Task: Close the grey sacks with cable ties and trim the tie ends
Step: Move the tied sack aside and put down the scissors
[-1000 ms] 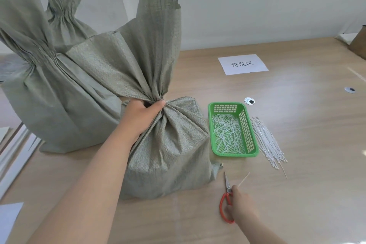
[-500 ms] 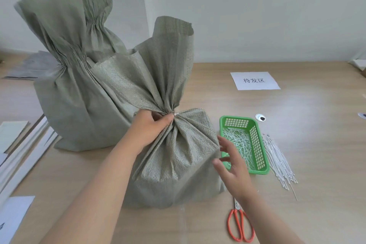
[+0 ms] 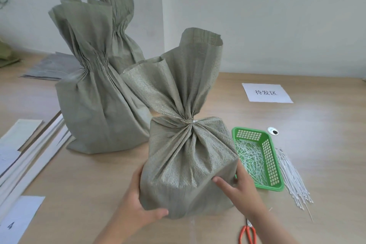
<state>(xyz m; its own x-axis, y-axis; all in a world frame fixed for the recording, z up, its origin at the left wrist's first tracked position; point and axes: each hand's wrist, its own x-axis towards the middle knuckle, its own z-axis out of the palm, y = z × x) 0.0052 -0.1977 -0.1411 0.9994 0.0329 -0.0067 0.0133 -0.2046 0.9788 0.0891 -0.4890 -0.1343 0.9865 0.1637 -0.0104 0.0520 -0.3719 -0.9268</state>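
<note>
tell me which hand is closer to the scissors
Right. The right hand holds the right side of the sack, and the scissors lie on the table just beside its wrist. The left hand holds the sack's lower left corner, across the sack from them.

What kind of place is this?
Probably a packing or dispatch workroom: tied grey sacks stand on a wooden table, beside white cable ties, a green basket of trimmed ends and a paper label.
</note>
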